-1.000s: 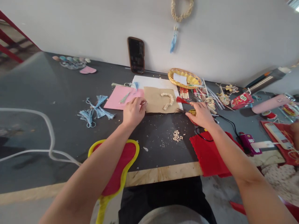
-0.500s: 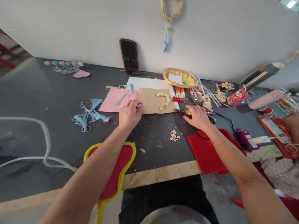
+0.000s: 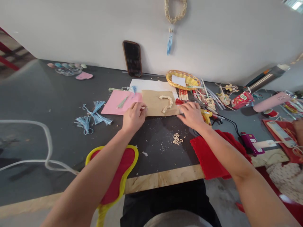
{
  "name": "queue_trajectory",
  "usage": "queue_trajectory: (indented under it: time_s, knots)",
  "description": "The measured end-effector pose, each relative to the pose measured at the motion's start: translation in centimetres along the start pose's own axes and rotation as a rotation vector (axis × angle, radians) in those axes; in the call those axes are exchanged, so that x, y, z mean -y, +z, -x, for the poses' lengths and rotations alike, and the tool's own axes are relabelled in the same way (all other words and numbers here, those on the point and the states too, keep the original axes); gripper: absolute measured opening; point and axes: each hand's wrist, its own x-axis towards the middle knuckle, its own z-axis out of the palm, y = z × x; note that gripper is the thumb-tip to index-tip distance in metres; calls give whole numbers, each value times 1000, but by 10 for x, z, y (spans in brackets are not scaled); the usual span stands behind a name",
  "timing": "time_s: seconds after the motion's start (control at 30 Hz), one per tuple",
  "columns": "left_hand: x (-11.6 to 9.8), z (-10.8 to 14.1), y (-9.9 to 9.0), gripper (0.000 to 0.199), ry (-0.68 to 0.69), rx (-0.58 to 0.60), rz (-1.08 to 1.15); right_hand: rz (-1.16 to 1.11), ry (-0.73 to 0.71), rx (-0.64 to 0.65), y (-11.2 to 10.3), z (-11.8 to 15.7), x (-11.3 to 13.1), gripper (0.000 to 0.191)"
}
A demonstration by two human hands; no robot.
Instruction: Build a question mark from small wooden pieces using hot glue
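My left hand (image 3: 134,116) is closed in a pinch on a small pale piece (image 3: 145,107), just over the left edge of the brown paper (image 3: 152,101). A curved row of cream pieces (image 3: 169,102) lies on that paper. At the paper's right corner rests my right hand (image 3: 190,114), fingers stretched out and thumb apart; what lies under its palm is hidden. Just right of it is a yellow glue gun (image 3: 206,116). Pink paper (image 3: 112,103) with a pale green tassel (image 3: 122,102) lies beside my left hand. Small cut pieces (image 3: 177,139) are heaped on the table below.
Blue tassels (image 3: 94,114) lie at left. A phone (image 3: 132,59) leans on the wall near a wicker basket (image 3: 174,84). Red cloth (image 3: 214,154) and a yellow-rimmed fan (image 3: 118,170) overlap the front edge. A cable (image 3: 48,142) crosses the left side. Another person's hand (image 3: 298,130) is far right.
My right hand has moved left from beside the glue gun onto the brown paper's corner, uncovering the gun. The scissors tips seen there before are now hidden. My left hand keeps its pinch.
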Motion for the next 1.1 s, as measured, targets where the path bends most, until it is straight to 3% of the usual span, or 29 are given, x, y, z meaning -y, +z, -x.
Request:
queue_trajectory:
  time_s: [0.13,0.33,0.5,0.67,0.87,1.1]
  knots:
    - [1,0,-1,14,17,24,2,-20,-151,-16,13,-14,18,22]
    - [1,-1,-1,10,46,65,-10,91,-223,-67,19,-21,17,31]
    - [5,-3,-1,14,58,46,-41,194,-218,-106,17,-17,17,28]
    - [12,-5,-4,15,31,116,-149,207,-175,-103,18,-12,13,24]
    - [5,-8,-11,11,-18,181,-268,191,-145,-88,16,-5,5,22]
    - [8,-8,-13,11,-55,182,-264,139,-253,-96,8,11,13,25]
